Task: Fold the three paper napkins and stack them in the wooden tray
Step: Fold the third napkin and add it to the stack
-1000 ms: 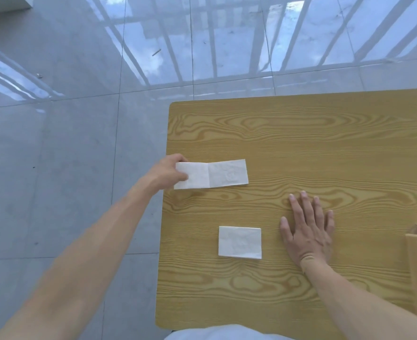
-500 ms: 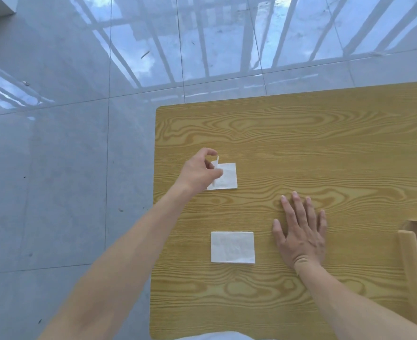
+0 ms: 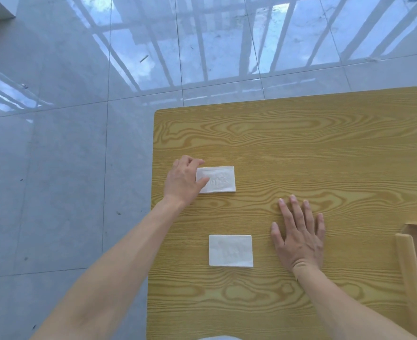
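Presently, two folded white paper napkins lie on the wooden table [image 3: 300, 148], well apart from each other. The far napkin [image 3: 221, 180] sits near the table's left edge, lying flat as a rectangle with an embossed pattern showing on top. The left hand [image 3: 184, 179] rests over its left end, thumb lying on the paper's upper surface and fingers bent at the far left corner; whether the fingers actually pinch the paper or merely press it cannot be told from this view. The near napkin [image 3: 230, 250] lies flat and untouched, closer to the person, squared to the table edge.

The right hand [image 3: 299, 234] lies palm down on the bare table, fingers straight and slightly spread, holding nothing, just to the right of the near napkin without touching it.

The wooden tray [image 3: 411, 273] is partly in view at the right edge of the frame, only its left wall and a portion of its floor visible. Neither visible napkin is in it. Glossy grey floor tiles [image 3: 67, 168] lie beyond and to the left of the table.
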A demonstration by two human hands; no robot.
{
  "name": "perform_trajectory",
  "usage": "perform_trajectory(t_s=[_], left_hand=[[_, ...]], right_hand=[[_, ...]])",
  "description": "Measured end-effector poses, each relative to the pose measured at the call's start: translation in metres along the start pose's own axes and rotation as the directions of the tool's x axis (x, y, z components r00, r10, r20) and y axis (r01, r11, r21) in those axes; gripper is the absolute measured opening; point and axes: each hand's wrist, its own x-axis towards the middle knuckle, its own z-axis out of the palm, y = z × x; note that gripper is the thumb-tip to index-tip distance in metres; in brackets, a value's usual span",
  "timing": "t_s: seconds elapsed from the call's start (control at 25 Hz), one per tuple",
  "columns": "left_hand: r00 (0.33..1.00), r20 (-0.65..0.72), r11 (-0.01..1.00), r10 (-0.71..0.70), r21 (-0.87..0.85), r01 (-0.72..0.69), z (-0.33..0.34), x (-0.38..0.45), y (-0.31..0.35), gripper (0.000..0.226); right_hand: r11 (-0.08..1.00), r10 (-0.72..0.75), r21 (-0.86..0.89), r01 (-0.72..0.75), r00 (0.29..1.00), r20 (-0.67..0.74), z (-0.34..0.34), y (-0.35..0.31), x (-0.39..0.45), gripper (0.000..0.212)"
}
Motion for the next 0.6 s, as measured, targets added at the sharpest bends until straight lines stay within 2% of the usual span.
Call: perform_trajectory(t_s=[0.08, 0.16, 0.32, 0.4, 0.48, 0.6], left_hand=[[0.997, 0.074, 0.992, 0.017, 0.122, -0.026, -0.004, 0.003, -0.008, 0.049], [0.995, 0.096, 0.99, 0.008, 0.142, -0.021, -0.004, 0.006, -0.01, 0.047], [0.993, 0.116, 0.998, -0.021, 0.063, 0.014, -0.007, 0.014, -0.006, 0.034], [0.987, 0.16, 1.0, 0.004, 0.016, -0.006, -0.01, 0.015, -0.003, 0.029], [0.986, 0.157, 0.998, 0.057, -0.03, -0.053, -0.013, 0.011, -0.001, 0.025], [0.992, 0.071, 0.977, 0.104, -0.192, -0.089, -0.016, -0.008, 0.002, 0.027]], right_hand=[[1.0, -0.007, 0.002, 0.007, 1.0, 0.017, -0.001, 0.0, 0.0, 0.065], [1.0, -0.01, 0.011, 0.01, 1.0, 0.024, -0.004, -0.002, 0.0, 0.065], [0.979, 0.083, 0.187, -0.078, 0.996, -0.017, -0.023, -0.031, 0.01, 0.067], [0.944, 0.033, 0.328, -0.024, 0.999, -0.021, -0.039, -0.054, 0.024, 0.075], [0.878, -0.092, 0.476, 0.053, 0.994, 0.061, -0.055, -0.079, 0.045, 0.087], [0.79, -0.202, 0.613, 0.005, 0.947, 0.251, -0.077, -0.113, 0.076, 0.107]])
